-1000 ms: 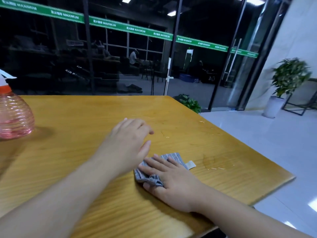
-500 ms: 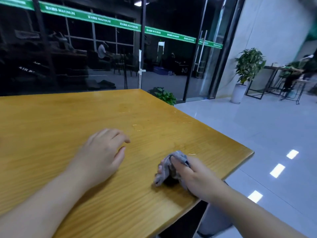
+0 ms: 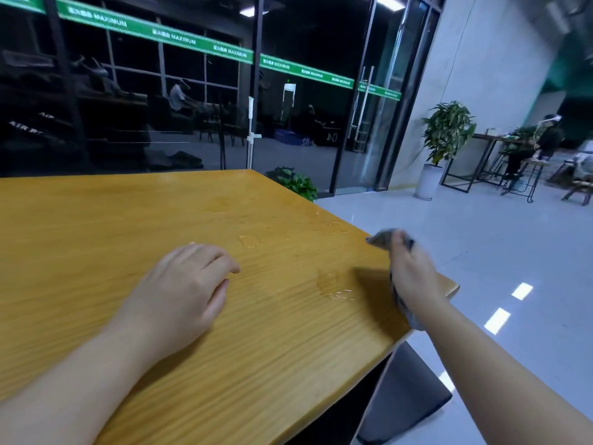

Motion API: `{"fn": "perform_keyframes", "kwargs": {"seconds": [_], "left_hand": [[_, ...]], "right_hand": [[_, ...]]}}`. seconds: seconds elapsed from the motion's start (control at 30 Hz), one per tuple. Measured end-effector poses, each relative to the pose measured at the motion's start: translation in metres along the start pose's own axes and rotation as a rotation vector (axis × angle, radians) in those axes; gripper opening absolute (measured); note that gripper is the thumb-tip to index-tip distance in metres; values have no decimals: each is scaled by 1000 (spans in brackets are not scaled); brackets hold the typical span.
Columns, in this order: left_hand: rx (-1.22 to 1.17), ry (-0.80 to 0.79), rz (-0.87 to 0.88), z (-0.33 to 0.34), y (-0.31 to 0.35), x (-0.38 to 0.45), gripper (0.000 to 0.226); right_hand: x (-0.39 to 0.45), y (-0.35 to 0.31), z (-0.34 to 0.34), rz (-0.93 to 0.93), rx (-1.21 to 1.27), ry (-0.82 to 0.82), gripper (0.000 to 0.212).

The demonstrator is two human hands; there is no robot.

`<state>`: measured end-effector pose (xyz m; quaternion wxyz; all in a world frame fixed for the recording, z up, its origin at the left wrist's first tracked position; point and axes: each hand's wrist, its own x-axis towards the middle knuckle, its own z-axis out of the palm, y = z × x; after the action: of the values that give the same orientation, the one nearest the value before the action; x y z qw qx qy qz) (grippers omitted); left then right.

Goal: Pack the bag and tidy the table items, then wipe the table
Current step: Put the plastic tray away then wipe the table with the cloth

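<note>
- The right hand grips a gray cloth at the right edge of the desk, fingers curled around it
- The cloth sticks out above the hand and hangs down below it
- The left hand rests flat on the desk near the middle, fingers loose and holding nothing
- Small wet spots shine on the wood between the two hands

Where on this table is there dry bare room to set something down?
Bare wood runs across the yellow wooden table left of and beyond the left hand. The right side is poor: water puddles lie between that hand and the right hand gripping the grey cloth.
</note>
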<state>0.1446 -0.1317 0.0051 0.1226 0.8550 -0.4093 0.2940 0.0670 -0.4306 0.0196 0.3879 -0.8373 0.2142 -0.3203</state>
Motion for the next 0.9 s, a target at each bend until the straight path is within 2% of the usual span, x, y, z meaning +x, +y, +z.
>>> {"fn": "perform_keyframes", "kwargs": {"seconds": [0.1,0.17,0.4,0.53,0.73,0.9], "left_hand": [[8,3,8,1,0,-1,34],[8,10,13,3,0,-2,33],[6,15,25,4,1,-1,33],[4,20,25,4,1,-1,33],[5,8,21,3,2,-1,34],[-2,9,13,2,3,0,34]], "right_hand": [[2,7,11,88,-480,-393,44],[0,2,18,62,-615,-445,45],[-6,-16,30,34,-554,-571,46],[-8,-22,37,3,-495,-633,54],[-16,-32,55,-96,-581,-695,60],[-23,-48,66,-130,-581,-757,58]]}}
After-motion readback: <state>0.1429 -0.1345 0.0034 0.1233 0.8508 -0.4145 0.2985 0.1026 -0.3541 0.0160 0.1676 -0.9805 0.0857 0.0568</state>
